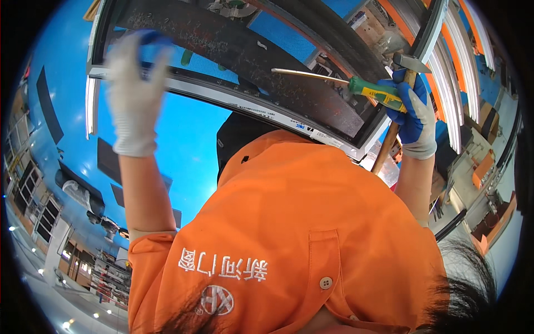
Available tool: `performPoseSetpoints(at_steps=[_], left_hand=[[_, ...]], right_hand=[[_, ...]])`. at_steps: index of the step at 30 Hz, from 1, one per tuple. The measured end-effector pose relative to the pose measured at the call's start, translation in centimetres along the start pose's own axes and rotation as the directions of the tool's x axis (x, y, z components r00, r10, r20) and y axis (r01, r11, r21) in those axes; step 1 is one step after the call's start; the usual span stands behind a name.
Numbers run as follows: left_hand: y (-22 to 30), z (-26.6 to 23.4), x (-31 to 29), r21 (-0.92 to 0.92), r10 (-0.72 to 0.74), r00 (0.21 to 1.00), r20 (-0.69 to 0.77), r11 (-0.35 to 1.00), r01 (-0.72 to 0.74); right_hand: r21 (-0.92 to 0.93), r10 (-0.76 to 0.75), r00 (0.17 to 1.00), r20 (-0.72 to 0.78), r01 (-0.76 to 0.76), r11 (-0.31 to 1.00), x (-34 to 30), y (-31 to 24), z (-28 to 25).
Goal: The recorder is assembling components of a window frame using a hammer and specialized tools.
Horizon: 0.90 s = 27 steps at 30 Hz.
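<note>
Evidently gripped together in the gloved right hand (pixel 414 108), at the upper right of the view: a screwdriver (pixel 371 92), blade pointing toward the upper centre, and a hammer (pixel 386 145), metal head uppermost, wooden handle slanting down below the fist. Fingers curled around both. At the upper left, the left hand (pixel 136 83), gloved too and blurred, fingers seemingly spread wide with nothing visible between them; impossible to tell contact with the rectangular frame (pixel 233 103) from mere hovering above it. For the screwdriver, probably light and rigid, best to take hold of the green-and-yellow handle, clear of the blade. For the hammer, likely head-heavy, better a grip low on the wood for swinging, higher for steadiness. Across the upper centre, for the frame, presumably stiff, bulky and slick along smooth faces, safest to grasp opposite rails.
</note>
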<state>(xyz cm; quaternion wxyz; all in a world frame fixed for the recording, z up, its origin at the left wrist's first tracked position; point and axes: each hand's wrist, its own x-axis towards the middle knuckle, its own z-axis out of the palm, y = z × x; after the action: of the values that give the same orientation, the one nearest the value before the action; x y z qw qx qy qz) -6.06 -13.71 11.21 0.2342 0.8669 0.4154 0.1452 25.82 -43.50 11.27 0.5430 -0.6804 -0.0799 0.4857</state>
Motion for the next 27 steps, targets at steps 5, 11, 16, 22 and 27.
performPoseSetpoints(at_steps=[5,11,16,22,27], left_hand=[[2.2,3.1,-2.6,0.106,0.289,0.891,0.35,0.933,-0.344],[0.0,3.3,-2.1,0.133,0.42,0.775,0.473,0.835,-0.534],[-1.9,3.1,-0.5,0.134,0.447,0.73,0.518,0.8,-0.584],[0.0,3.0,-1.4,0.185,0.341,0.791,0.508,0.854,-0.487],[8.2,3.7,-2.7,-0.192,0.303,0.883,0.358,0.95,-0.248]], right_hand=[[0.014,0.01,0.993,-0.117,-0.008,1.0,-1.0,0.4,2.3],[-0.041,0.003,0.976,-0.219,-0.012,0.999,-1.9,0.4,5.0],[-0.093,-0.031,0.981,-0.194,0.013,0.996,-2.1,0.6,3.2],[-0.169,-0.057,0.992,-0.11,0.038,0.985,-2.6,0.1,1.0],[-0.191,-0.114,0.993,-0.042,0.104,0.976,-1.8,-1.5,2.2]])
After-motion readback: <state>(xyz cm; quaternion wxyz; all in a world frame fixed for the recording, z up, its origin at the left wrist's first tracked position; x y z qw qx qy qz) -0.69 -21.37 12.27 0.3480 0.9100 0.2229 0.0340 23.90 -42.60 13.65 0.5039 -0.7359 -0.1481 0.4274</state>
